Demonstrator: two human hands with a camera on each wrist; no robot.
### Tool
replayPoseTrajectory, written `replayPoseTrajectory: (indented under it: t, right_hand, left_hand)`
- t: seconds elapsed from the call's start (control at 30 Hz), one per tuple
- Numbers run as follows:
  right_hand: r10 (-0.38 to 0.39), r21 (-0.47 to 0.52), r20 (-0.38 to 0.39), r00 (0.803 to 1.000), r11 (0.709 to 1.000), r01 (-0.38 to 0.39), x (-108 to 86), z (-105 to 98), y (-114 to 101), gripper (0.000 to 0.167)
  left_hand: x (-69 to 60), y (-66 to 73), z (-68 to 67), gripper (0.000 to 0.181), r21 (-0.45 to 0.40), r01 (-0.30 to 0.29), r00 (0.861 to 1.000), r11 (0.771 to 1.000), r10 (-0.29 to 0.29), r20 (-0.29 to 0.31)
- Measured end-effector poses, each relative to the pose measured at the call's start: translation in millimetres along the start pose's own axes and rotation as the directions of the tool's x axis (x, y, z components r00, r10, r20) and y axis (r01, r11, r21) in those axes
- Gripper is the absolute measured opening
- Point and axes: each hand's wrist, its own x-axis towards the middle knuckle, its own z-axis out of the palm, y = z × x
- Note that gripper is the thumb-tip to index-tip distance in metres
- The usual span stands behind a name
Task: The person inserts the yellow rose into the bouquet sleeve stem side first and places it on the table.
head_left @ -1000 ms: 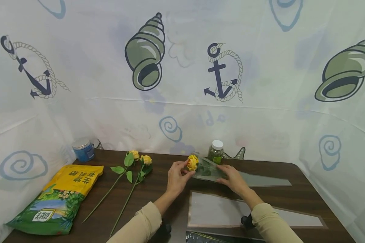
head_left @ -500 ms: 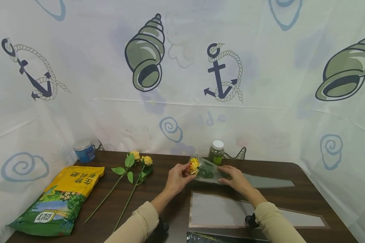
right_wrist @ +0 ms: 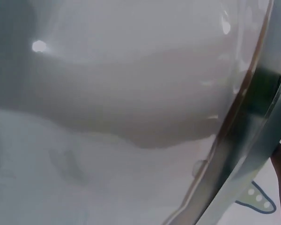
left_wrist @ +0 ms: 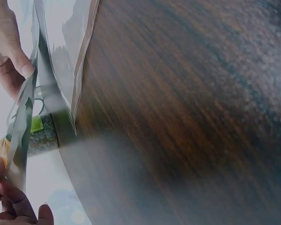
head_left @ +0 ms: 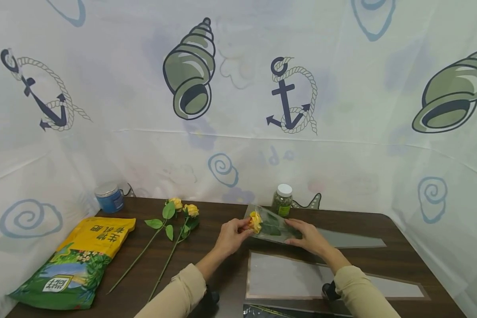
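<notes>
Near the far edge of the desk (head_left: 219, 211), we judged the yellow rose (head_left: 256, 222) nearly sleeved, our left hand (head_left: 230, 237) pinching its bloom and our right hand (head_left: 311, 237) pinching the clear sleeve (head_left: 280, 226), while two loose roses (head_left: 191, 210) toward the left edge apparently awaited sleeving.

Printed curtain (head_left: 342, 168): soft, even light – faint shading along the folds
Dark wood tabletop (head_left: 230, 269): dim in the head view, hazy and blurred from the left wrist
Right hand (left_wrist: 7, 47): partly overexposed
Flat white sleeve (right_wrist: 145, 93): one hard glare spot – otherwise out of focus
</notes>
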Motion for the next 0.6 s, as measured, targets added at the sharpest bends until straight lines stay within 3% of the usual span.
replayPoseTrajectory:
  t: [0.17,0.33,0.6]
  right_hand:
    - [-0.007,-0.028,-0.018,1.000,1.000,0.007,0.3,2.5,-2.2,0.061]
    - [-0.004,-0.036,-0.042,0.999,0.999,0.002,0.8,5.3,-3.3,0.056]
    - [0.017,-0.053,-0.028,0.999,0.998,-0.019,0.0,9.7,-3.0,0.052]
  left_hand:
    - [-1.4,-0.8,-1.5,0.028,-0.014,0.018,0.997,1.000,-0.017,0.071]
    - [-2.5,-1.5,-2.7,0.026,0.004,0.071,0.989,0.997,-0.071,0.132]
    - [-2.8,-6.3,1.8,0.012,0.081,0.151,0.975,0.985,-0.162,0.151]
